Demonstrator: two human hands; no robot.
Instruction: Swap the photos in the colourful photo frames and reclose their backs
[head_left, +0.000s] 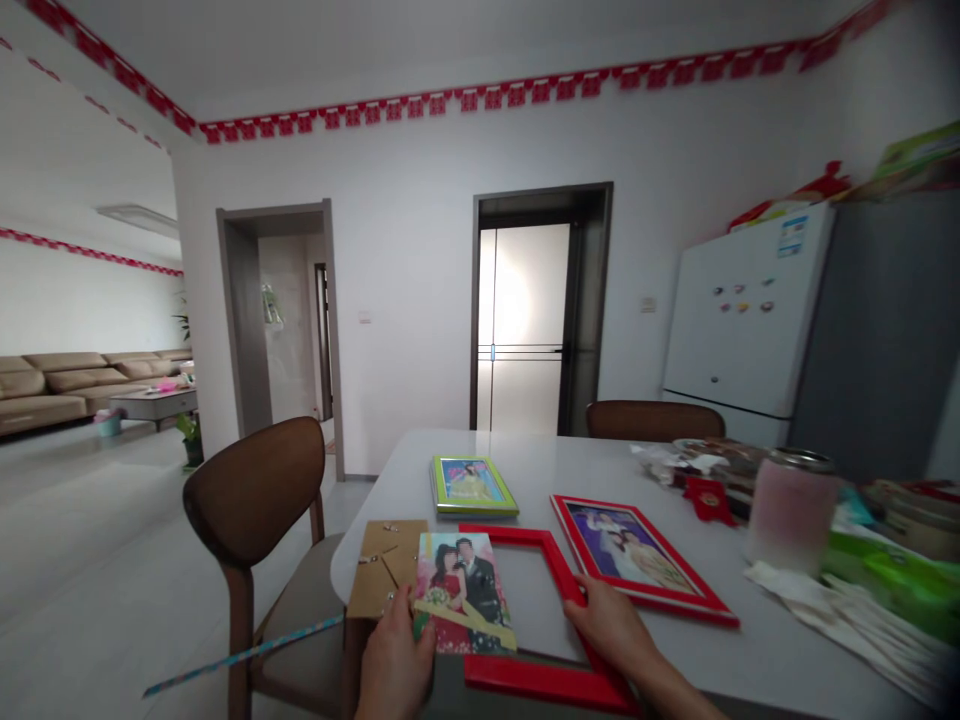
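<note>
My left hand (397,650) is closed on the left edge of a photo print (484,595) of a couple, with the thumb on its front. The print overlaps the left part of an empty red picture frame (540,683). My right hand (611,622) grips that frame's right side, fingers wrapped over the bar; the frame is tilted at the table's near edge. A brown frame backing board (386,570) with metal clips lies beside my left hand. To the right of my right hand rests a red-framed photo (637,555). Farther back lies a green-framed photo (474,486).
On the white table's (555,455) right side are a pinkish jar (793,510), a red packet (709,500), white gloves or cloth (832,610) and a green pack (892,580). A brown chair (259,490) stands left, another chair (656,419) behind. A patterned thin strip (244,655) crosses lower left.
</note>
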